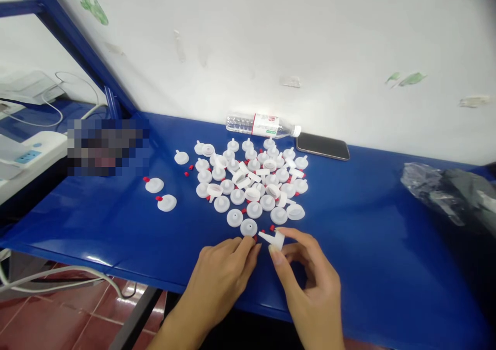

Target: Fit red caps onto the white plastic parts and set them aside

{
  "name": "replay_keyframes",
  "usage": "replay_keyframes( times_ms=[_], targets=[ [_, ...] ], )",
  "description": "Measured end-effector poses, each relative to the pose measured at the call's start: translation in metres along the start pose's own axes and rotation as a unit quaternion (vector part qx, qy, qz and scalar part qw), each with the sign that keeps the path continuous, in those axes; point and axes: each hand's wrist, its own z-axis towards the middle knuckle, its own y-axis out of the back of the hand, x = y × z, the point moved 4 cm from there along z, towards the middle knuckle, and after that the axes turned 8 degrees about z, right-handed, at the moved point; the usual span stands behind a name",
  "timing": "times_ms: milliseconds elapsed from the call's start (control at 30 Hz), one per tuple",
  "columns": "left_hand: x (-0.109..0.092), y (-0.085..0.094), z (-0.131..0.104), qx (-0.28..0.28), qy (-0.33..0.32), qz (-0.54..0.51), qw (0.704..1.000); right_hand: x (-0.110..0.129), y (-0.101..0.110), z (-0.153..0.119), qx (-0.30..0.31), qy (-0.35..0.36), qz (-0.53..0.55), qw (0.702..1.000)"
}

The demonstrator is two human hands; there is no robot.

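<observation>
Between the thumb and forefinger of my right hand [310, 277] is a white nozzle cap [277, 240], gripped by its round base. Its thin spout points left, toward my other hand. My left hand [222, 272] is low over the table with its fingers pressed together at a small red tip cap [255, 239], mostly hidden by the fingertips. Just beyond both hands spreads a pile of white nozzle caps [254, 210], many with spouts up, some on their sides. Loose red tip caps [272, 228] lie among them. Two nozzle caps with red tips [167, 203] rest apart at left.
A water bottle [267, 125] lies along the wall behind the pile, with a dark phone [323, 146] beside it. Clear plastic wrapping and dark fabric [470, 189] are at right. A white device [31, 158] stands at left. The blue table [368, 246] has its front edge near me.
</observation>
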Motion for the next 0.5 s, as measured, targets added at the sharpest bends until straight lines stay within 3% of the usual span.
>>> replay_keyframes(
  times_ms=[200,267,333,400,467,500],
  targets=[
    [0.008,0.005,0.008,-0.020,0.053,-0.060,0.997,0.001,-0.001,0.000,0.000,0.000,0.006,1.000],
    [0.015,0.012,0.009,-0.043,0.113,-0.125,0.985,0.001,-0.001,0.000,-0.001,-0.004,0.011,1.000],
    [0.027,0.018,0.006,-0.077,0.209,-0.238,0.945,0.001,-0.001,0.000,-0.002,-0.008,0.014,1.000],
    [0.039,0.020,0.002,-0.106,0.289,-0.366,0.878,0.001,0.000,0.000,-0.003,-0.012,0.016,1.000],
    [0.047,0.022,-0.002,-0.125,0.326,-0.443,0.826,0.001,0.001,-0.001,-0.004,-0.016,0.016,1.000],
    [0.049,0.025,-0.005,-0.133,0.333,-0.456,0.814,0.001,0.002,-0.001,-0.005,-0.018,0.017,1.000]
  ],
)
